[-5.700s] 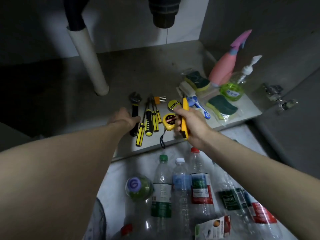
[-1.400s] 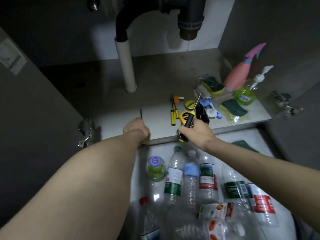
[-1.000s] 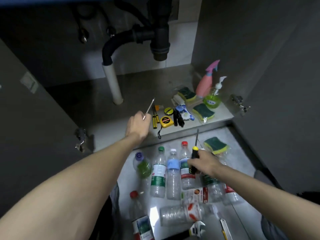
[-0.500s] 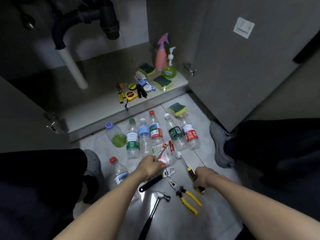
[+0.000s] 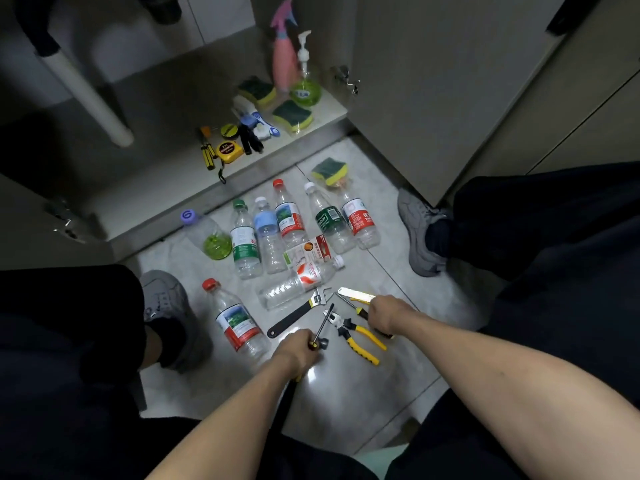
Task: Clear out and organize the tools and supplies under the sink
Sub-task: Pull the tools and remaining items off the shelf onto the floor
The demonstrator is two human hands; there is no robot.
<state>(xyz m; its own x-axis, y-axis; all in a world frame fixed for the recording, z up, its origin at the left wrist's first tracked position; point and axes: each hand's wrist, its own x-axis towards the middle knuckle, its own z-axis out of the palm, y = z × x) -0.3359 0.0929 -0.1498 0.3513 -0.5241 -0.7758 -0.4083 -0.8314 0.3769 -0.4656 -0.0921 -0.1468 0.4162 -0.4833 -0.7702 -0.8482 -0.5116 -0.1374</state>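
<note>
Your left hand point(image 5: 300, 346) grips a screwdriver point(image 5: 322, 325) above the floor point(image 5: 363, 393); your right hand point(image 5: 386, 311) grips another screwdriver point(image 5: 349, 303) beside the pliers point(image 5: 356, 336) and wrench point(image 5: 298, 313).

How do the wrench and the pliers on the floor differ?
The wrench has one black handle and a silver adjustable head; the pliers have two yellow-and-black handles spread apart and a dark nose. The wrench lies nearer the bottles; the pliers lie to its right, closer to the right hand. Both lie flat on the floor tile, and neither is held.
</note>
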